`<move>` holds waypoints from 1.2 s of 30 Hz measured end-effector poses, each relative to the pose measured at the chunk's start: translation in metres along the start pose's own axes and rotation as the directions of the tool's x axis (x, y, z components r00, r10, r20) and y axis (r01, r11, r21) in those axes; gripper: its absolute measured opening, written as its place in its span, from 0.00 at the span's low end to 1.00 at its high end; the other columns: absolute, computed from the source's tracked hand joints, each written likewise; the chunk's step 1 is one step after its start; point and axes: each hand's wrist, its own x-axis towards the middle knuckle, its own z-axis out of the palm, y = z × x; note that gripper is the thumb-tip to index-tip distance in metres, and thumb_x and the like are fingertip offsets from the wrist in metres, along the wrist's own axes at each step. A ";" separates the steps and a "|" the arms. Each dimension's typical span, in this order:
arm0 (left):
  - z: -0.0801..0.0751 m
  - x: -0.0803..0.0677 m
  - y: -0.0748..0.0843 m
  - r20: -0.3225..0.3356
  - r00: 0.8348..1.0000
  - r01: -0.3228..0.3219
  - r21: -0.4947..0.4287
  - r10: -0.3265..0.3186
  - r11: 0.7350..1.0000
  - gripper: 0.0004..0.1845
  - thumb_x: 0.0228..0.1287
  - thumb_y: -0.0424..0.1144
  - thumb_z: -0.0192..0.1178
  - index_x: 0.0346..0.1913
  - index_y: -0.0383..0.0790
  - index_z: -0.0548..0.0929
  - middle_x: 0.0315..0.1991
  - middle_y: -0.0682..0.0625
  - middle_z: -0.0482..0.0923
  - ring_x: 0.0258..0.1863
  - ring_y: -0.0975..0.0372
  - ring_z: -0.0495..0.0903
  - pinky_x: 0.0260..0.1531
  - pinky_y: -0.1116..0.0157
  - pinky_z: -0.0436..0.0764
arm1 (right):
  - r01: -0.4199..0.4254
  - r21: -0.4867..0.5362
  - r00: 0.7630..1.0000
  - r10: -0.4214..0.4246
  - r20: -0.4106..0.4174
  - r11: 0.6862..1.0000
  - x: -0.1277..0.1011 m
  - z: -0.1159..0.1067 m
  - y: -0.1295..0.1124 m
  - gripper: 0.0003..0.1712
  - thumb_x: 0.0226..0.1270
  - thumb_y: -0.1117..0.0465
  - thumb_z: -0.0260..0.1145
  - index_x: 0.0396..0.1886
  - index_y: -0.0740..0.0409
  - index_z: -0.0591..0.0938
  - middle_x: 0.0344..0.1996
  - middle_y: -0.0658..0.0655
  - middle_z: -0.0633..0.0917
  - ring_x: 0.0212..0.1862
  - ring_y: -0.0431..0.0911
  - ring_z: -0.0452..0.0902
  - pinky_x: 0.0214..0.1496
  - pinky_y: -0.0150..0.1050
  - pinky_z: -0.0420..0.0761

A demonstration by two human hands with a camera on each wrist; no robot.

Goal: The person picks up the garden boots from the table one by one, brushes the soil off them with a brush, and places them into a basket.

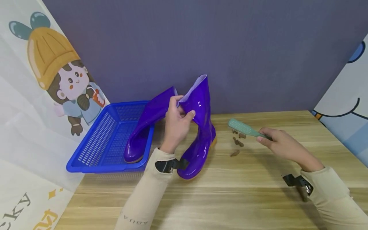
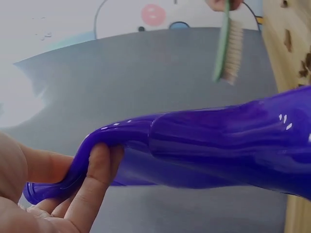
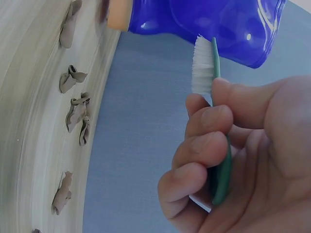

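Observation:
My left hand (image 1: 177, 124) pinches the top edge of a glossy purple rain boot (image 1: 199, 145), thumb on one side and fingers on the other. The boot stands upright on the table, toe toward me; in the left wrist view its shaft (image 2: 218, 138) folds at the pinched rim. My right hand (image 1: 283, 143) grips the handle of a green brush (image 1: 242, 127) with pale bristles (image 3: 203, 65), held above the table to the right of the boot, bristles facing down. A second purple boot (image 1: 143, 127) leans in a blue plastic basket (image 1: 109, 171) at the left.
Several brown crumpled scraps (image 1: 238, 142) lie on the wooden table (image 1: 230, 198) right of the standing boot, beneath the brush. A dark grey panel (image 1: 258, 57) rises behind the table. Printed white sheets (image 1: 26, 127) border it on the left and right.

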 end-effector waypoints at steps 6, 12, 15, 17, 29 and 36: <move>-0.008 -0.006 0.019 -0.007 1.000 -0.013 -0.116 0.013 0.993 0.27 0.63 0.19 0.60 0.63 0.33 0.67 0.44 0.30 0.85 0.34 0.62 0.85 0.34 0.65 0.87 | -0.028 0.015 1.000 0.028 0.009 0.999 -0.001 -0.005 0.000 0.19 0.84 0.49 0.50 0.47 0.59 0.78 0.20 0.51 0.66 0.20 0.40 0.57 0.22 0.37 0.63; -0.021 -0.020 0.049 -0.037 0.998 0.025 -0.380 -0.043 0.925 0.25 0.65 0.18 0.58 0.60 0.38 0.66 0.49 0.32 0.83 0.36 0.61 0.87 0.36 0.62 0.91 | -0.059 0.015 0.998 0.058 0.006 0.998 0.000 -0.009 0.004 0.24 0.84 0.47 0.47 0.56 0.62 0.78 0.26 0.54 0.70 0.26 0.44 0.62 0.27 0.38 0.64; -0.032 -0.027 0.067 -0.057 0.998 0.004 -0.441 -0.033 0.897 0.25 0.64 0.16 0.58 0.58 0.40 0.67 0.46 0.39 0.84 0.37 0.60 0.88 0.37 0.60 0.91 | -0.078 0.037 0.997 0.077 0.010 0.996 -0.001 -0.011 0.009 0.26 0.84 0.46 0.46 0.58 0.62 0.78 0.26 0.54 0.70 0.25 0.44 0.61 0.25 0.39 0.64; -0.042 -0.030 0.079 -0.062 0.998 -0.020 -0.445 -0.008 0.896 0.25 0.63 0.16 0.58 0.57 0.41 0.67 0.43 0.43 0.85 0.36 0.60 0.89 0.37 0.59 0.91 | -0.089 0.056 0.996 0.088 0.016 0.994 -0.002 -0.013 0.011 0.27 0.84 0.44 0.46 0.57 0.62 0.77 0.24 0.54 0.69 0.22 0.43 0.60 0.22 0.39 0.65; -0.113 -0.013 0.149 -0.155 0.974 -0.215 -0.413 0.164 0.885 0.22 0.61 0.17 0.63 0.54 0.36 0.71 0.43 0.36 0.87 0.36 0.51 0.91 0.34 0.56 0.91 | -0.111 0.065 0.994 0.111 0.015 0.992 -0.003 -0.020 0.013 0.27 0.85 0.45 0.44 0.56 0.63 0.77 0.28 0.55 0.73 0.22 0.43 0.63 0.27 0.38 0.74; -0.157 0.011 0.164 -0.266 0.953 -0.262 -0.473 0.147 0.841 0.24 0.55 0.11 0.63 0.51 0.34 0.72 0.39 0.33 0.85 0.34 0.45 0.90 0.31 0.53 0.88 | -0.116 0.065 0.993 0.116 0.010 0.991 -0.003 -0.021 0.015 0.28 0.84 0.43 0.44 0.55 0.63 0.76 0.29 0.56 0.74 0.23 0.44 0.65 0.26 0.39 0.74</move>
